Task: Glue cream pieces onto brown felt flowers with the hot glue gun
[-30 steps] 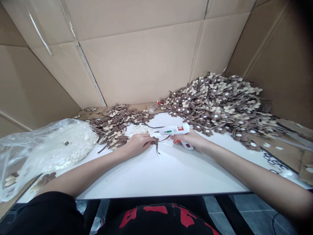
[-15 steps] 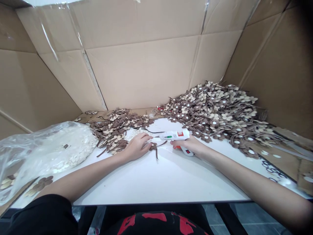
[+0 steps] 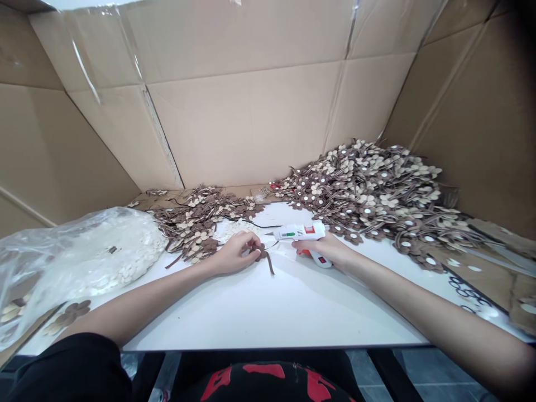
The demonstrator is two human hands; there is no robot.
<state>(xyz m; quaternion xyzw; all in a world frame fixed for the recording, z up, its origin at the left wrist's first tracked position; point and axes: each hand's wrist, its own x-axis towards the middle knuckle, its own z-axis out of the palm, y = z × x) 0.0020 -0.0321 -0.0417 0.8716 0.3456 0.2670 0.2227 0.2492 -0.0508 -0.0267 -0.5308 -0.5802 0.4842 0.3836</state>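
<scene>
My right hand [image 3: 329,247] is wrapped round the handle of a white hot glue gun [image 3: 299,231] with an orange trigger. Its nozzle points left, towards my left hand [image 3: 238,252]. The fingers of that hand are pinched on a brown felt flower [image 3: 262,253], whose strips trail to the right and down over the white table [image 3: 268,312]. Just behind the left hand lies a small heap of white discs [image 3: 237,226]. A dark cord runs from beside it towards the glue gun.
A pile of brown and cream flowers [image 3: 196,220] lies behind my left hand. A larger pile [image 3: 368,190], many with white dots, rises at the back right. A clear plastic bag [image 3: 138,245] of white discs stands left. Cardboard walls [image 3: 251,123] enclose the back and sides.
My left fingers have curled in closer round the brown flower, and its hanging strip has shifted slightly right. The glue gun and my right hand have stayed almost still.
</scene>
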